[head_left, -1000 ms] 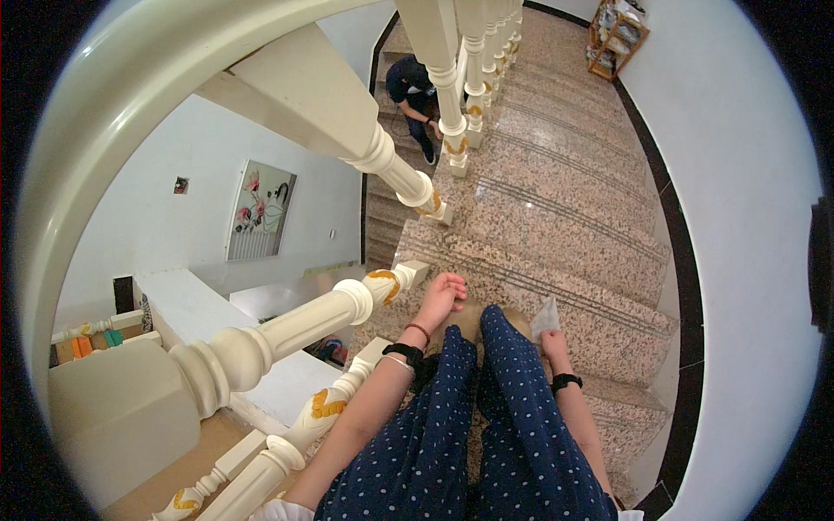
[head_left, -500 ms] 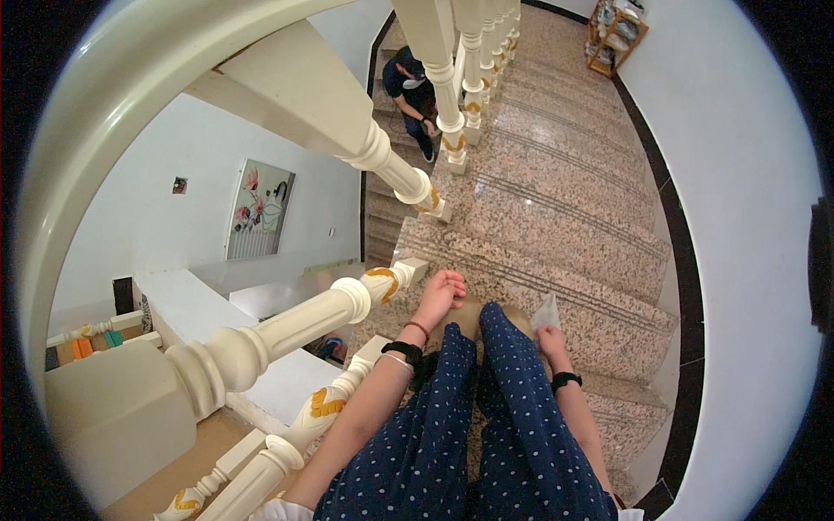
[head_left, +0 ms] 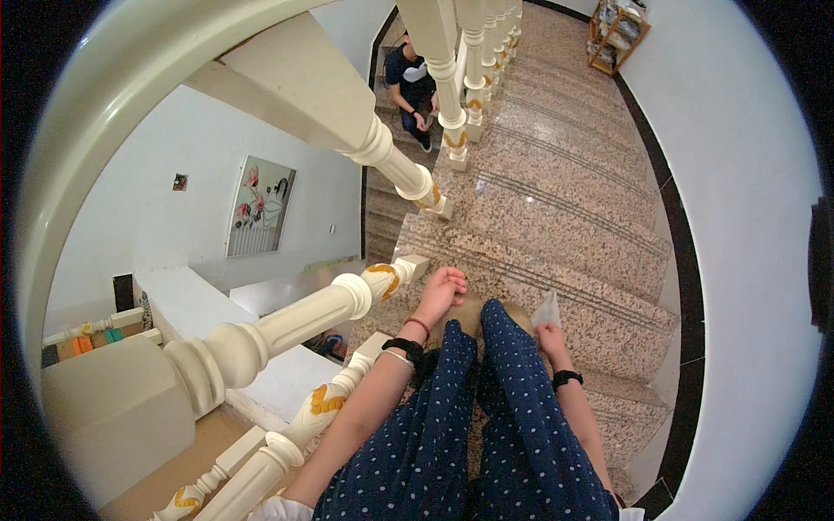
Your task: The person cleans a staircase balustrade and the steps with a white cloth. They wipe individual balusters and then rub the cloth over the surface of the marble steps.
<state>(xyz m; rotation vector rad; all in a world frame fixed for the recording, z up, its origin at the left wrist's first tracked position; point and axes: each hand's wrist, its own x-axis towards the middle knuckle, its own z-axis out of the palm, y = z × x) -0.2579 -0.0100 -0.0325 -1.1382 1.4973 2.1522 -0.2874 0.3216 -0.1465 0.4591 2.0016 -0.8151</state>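
Observation:
My left hand (head_left: 441, 293) hangs above the granite stair, beside the foot of a cream baluster (head_left: 369, 291) with gold trim. Its fingers are loosely bent, and nothing shows in them. Over my right knee, my right hand (head_left: 549, 339) is closed on the lower end of a thin whitish cloth (head_left: 546, 310), whose pointed tip sticks up. Dark wristbands circle both wrists. Between the arms, my blue dotted trousers (head_left: 434, 408) cover much of the lower steps, and tan shoes show partly beyond the knees.
Granite steps (head_left: 556, 174) curve away ahead, with a white wall (head_left: 738, 174) on the right. Cream railing (head_left: 87, 156) runs along the left. Past the balusters, a person (head_left: 412, 91) sits on another flight. A wooden rack (head_left: 618, 39) stands at the far right.
The person on the other flight has shifted posture, with the head higher and both hands now in front. My two hands stay almost where they were, the cloth still in the right.

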